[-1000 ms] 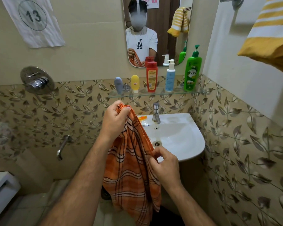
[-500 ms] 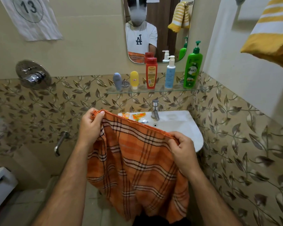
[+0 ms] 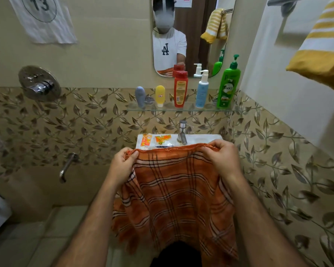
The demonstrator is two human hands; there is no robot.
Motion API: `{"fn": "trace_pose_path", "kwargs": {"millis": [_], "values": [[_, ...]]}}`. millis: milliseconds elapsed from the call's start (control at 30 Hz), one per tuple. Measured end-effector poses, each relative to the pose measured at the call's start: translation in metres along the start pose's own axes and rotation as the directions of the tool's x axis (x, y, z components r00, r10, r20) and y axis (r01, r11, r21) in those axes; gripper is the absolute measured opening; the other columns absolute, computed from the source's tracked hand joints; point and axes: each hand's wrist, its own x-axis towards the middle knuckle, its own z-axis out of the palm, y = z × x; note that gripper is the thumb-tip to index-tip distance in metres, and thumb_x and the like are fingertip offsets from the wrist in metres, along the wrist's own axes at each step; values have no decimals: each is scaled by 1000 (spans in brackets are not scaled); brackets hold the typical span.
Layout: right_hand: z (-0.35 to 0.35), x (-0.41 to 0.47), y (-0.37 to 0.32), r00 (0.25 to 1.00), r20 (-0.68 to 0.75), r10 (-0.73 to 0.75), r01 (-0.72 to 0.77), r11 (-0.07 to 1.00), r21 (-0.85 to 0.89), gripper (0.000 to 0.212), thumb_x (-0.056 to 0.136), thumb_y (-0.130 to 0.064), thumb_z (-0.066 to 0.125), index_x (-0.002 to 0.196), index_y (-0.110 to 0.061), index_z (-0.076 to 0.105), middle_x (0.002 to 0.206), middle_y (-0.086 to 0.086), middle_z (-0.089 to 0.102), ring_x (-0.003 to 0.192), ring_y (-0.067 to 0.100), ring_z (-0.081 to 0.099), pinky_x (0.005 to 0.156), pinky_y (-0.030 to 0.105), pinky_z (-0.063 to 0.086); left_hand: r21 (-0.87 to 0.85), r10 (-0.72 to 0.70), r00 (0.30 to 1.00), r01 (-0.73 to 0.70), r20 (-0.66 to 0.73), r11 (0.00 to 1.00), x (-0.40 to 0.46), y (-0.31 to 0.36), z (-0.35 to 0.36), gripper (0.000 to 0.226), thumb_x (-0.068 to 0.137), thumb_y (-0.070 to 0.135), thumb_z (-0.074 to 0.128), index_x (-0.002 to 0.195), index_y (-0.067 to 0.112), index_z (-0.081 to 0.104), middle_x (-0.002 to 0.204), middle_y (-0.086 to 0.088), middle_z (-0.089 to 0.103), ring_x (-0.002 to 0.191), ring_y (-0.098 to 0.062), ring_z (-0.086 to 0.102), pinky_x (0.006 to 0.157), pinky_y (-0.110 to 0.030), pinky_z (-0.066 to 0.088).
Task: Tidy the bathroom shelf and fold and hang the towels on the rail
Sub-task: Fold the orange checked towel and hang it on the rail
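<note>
My left hand (image 3: 121,164) and right hand (image 3: 223,159) pinch the orange towel's (image 3: 177,191) top corners; a slack pinch could let one corner fall, skewing the fold.

Paper sheet (image 3: 44,18), on the wall far up and left of the fingers: the number "13" inside a drawn circle.
Green pump bottle (image 3: 228,85), on the glass shelf (image 3: 181,108) above the right hand's fingers: brand "Vatika"; the smaller print is too fine to read.
White T-shirt (image 3: 167,50), in the mirror (image 3: 191,35) above the fingers: mirrored "LA" monogram.
Red bottle (image 3: 180,89), on the shelf: yellow label, print unreadable.
Yellow tube (image 3: 160,95), on the shelf: small red sticker, unreadable.
Orange sachets (image 3: 156,140), on the basin rim (image 3: 201,138) just beyond the fingers: lettering too blurred to make out.
</note>
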Motion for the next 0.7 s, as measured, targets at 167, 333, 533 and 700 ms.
{"fn": "trace_pose_path", "kwargs": {"millis": [167,333,533,700], "values": [[5,-1,-6,999,-51,15,-12,999,52,26,82,-30,76,61,-17,69,59,-2,67,62,16,64,61,38,55,-41,-3,998,0,-66,999,-7,12,23,16,97,16,56,91,20,70,83,5,73,74,-5,66,67,-24,48],[2,6,3,995,-38,97,-93,992,90,26,79,-29,76,62,-9,72,63,7,70,67,29,68,67,49,58,-124,-47,991,32,-123,992,-8,15,33,23,97,19,55,79,14,68,69,7,67,63,-6,60,60,-24,46],[2,3,10,980,75,186,-198,959,202,17,74,-21,84,64,-12,74,66,6,74,74,28,73,77,48,60,-135,-73,970,42,-231,990,-6,14,36,24,99,20,54,80,9,65,72,0,63,68,-15,56,60,-28,43],[20,-6,1,991,12,135,-135,982,134,28,75,-22,76,55,-13,59,50,-6,57,54,14,55,57,34,47,-174,-152,971,121,-183,977,-16,20,58,27,98,22,53,73,16,60,69,0,60,66,-17,54,57,-28,39]]}}
